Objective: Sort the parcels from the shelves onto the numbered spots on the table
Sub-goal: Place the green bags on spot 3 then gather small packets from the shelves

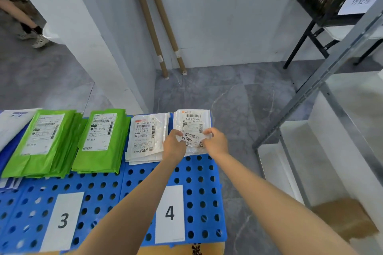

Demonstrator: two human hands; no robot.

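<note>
Left grip (174,147), right grip (215,143): parcel (190,140) edges

**Blue desk, green and white parcels**

My desk (199,192) is bright blue, patterned with rows of round holes. The green parcels (49,145) at ten o'clock wear white labels with black barcodes. The white stack (147,138) and the small parcel (189,140) I hold at twelve o'clock show black print. White number cards (170,213) bear dark numerals. The floor (228,99) is grey, veined white.
</note>
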